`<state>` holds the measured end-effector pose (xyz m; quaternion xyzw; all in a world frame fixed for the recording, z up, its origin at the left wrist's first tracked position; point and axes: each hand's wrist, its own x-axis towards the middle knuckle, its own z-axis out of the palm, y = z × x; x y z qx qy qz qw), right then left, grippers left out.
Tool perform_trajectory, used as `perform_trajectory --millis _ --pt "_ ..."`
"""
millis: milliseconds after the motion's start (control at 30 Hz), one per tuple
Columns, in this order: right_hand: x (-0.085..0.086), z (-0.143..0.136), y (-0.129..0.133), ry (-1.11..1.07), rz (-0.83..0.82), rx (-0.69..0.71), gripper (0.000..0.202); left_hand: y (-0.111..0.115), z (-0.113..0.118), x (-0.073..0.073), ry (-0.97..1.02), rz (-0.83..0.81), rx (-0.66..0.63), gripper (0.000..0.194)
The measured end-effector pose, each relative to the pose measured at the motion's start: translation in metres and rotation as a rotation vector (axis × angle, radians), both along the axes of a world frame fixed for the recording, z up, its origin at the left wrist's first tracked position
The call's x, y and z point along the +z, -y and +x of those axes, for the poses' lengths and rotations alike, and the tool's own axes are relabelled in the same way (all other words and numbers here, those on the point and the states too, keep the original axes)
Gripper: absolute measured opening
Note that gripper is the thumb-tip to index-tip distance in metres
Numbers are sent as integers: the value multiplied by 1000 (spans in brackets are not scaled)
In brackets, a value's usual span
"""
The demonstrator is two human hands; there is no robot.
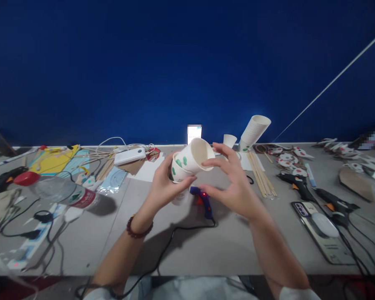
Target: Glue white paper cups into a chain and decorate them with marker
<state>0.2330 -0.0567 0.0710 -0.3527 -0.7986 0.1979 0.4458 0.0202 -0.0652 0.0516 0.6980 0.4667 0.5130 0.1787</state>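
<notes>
Two white paper cups (pixel 187 160) with green leaf prints, one seated in the other, are held tilted above the desk, mouth towards the right. My left hand (pixel 166 183) is closed around their left side. At the rim, my right hand (pixel 233 179) touches with its fingertips while its thumb stays apart below. Beneath the cups lies a blue glue gun (pixel 204 202) with a red light and a black cord. Another white object under my left hand is mostly hidden.
A stack of paper cups (pixel 254 132) leans at the back, near wooden sticks (pixel 262 175). On the right are black glue guns (pixel 296 183) and a phone (pixel 321 233). To the left, a plastic bottle (pixel 62 191) lies near a power strip (pixel 39 237).
</notes>
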Motion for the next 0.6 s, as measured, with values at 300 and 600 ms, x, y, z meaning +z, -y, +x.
perform_trajectory --millis 300,600 --pt "-4 3 -10 93 6 42 10 1 -3 5 59 -206 -90 59" --pt "-2 1 -12 60 -52 22 10 5 -1 8 81 -421 -152 57"
